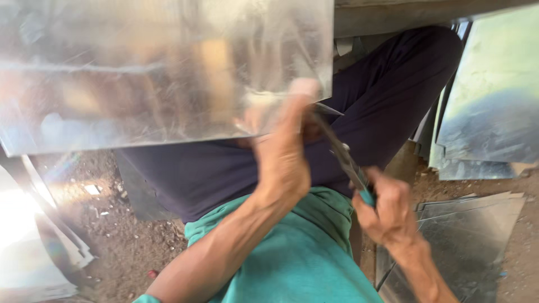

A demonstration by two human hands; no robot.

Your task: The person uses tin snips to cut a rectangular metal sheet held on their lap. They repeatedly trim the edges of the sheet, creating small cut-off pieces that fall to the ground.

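A large shiny metal sheet [157, 67] fills the upper left of the head view, held over my lap. My left hand [283, 151] grips its lower right edge, thumb up against the corner. My right hand [384, 205] is closed on the teal handle of metal snips [339, 148], whose blades reach up to the sheet's edge beside my left thumb. My legs in dark trousers lie under the sheet, and my teal shirt shows below.
Cut metal sheets [488, 95] lean at the right, and flat sheets [466, 235] lie on the dirt floor at lower right. More bright sheets [28, 252] sit at lower left. The ground between is dirt with small debris.
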